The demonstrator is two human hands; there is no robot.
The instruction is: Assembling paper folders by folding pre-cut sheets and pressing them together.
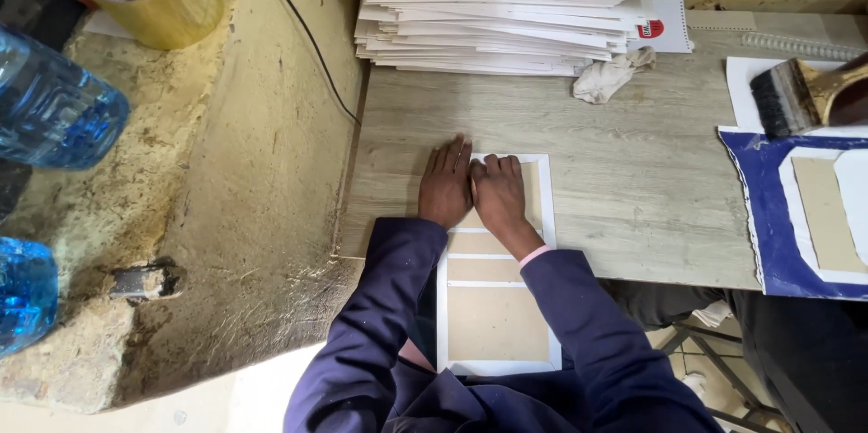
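At bench centre: left hand [445, 187] and right hand [498, 193] side by side, fingers flat and open, gripping nothing, pressing the far end of the white-bordered card cover [495, 306]. Could skew or crease if pressure uneven. At 12 o'clock, paper stack [524, 8]; at 3 o'clock, brush [796, 94]; at 9 o'clock, blue bottles [50, 112], contents unclear.
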